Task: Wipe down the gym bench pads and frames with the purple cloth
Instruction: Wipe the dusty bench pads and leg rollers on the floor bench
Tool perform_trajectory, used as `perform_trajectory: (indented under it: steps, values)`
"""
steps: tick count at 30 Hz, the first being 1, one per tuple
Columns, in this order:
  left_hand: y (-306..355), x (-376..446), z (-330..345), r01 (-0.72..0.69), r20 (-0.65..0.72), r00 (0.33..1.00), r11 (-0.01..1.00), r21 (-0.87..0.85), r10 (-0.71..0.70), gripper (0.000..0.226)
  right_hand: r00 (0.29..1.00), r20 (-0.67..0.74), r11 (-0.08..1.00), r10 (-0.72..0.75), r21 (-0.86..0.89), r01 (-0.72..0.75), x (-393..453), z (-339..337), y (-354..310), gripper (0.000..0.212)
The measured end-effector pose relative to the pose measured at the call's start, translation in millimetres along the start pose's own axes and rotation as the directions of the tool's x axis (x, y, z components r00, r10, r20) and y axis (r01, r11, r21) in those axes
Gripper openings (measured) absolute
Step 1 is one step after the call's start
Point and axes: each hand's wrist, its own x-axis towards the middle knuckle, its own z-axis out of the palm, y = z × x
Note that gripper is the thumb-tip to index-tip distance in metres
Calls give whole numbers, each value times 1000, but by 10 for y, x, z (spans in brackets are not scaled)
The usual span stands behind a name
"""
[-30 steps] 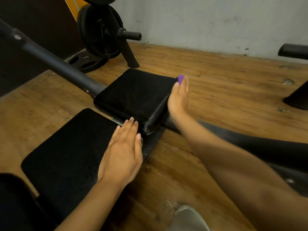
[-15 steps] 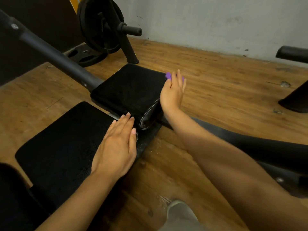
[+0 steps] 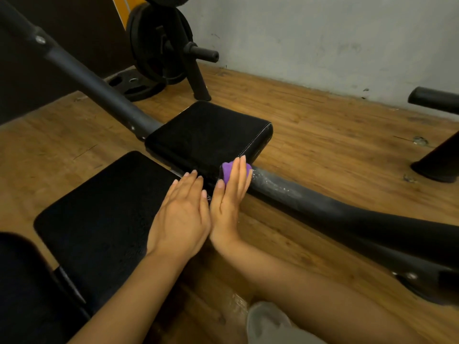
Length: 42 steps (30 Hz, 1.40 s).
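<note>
One bunched purple cloth point(image 3: 227, 170) under straight fingers point(image 3: 238, 175).

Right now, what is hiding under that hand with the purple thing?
Under the right hand a purple cloth peeks out, pressed against the small pad's side. Most of the cloth is covered by the fingers.

Dim, warm indoor light; black pads point(image 3: 208, 135) lose detail, edges bow from the wide lens, slightly soft.
</note>
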Motion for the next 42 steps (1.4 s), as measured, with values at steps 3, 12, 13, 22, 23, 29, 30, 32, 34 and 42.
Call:
perform_trajectory:
  steps: [3, 12, 13, 22, 23, 29, 30, 32, 34, 42]
  values:
    - [-8, -7, -14, -4, 3, 1000, 1000, -8, 4, 47, 997, -78, 1000, -13, -18, 11, 205, -33, 21, 46]
    - [14, -28, -23, -2, -44, 999, 996, -94, -2, 42, 955, -226, 981, 193, 41, -189, 1193, -418, 28, 44]
    - [21, -40, -46, 1, -44, 999, 993, -120, -6, 41, 945, -230, 973, 230, 64, -222, 1169, -440, 3, 44]
    - [-197, -556, -501, 86, -5, 996, 995, -57, -86, 46, 970, 16, 955, 243, -178, -236, 499, -522, -506, 43]
    - [-253, -659, -544, 106, 12, 994, 994, -39, -105, 47, 959, 59, 939, 277, -229, -257, 451, -555, -581, 43]
    - [-400, -1125, -657, 220, 71, 974, 975, -38, -216, 52, 931, 148, 919, 333, -274, -285, -128, -414, -945, 45]
    - [-393, -1187, -649, 225, 71, 972, 973, -40, -222, 53, 936, 148, 925, 320, -261, -276, -323, -321, -940, 45]
    - [-391, -1288, -646, 227, 78, 971, 974, -29, -224, 52, 943, 178, 936, 281, -267, -229, -742, -115, -875, 49]
    - [-415, -1344, -661, 227, 86, 971, 974, -26, -224, 51, 943, 226, 943, 244, -282, -176, -1068, 51, -800, 54]
    - [-485, -1407, -671, 242, 48, 970, 965, -105, -238, 48, 991, 128, 851, 21, -523, 50, -901, 281, -605, 49]
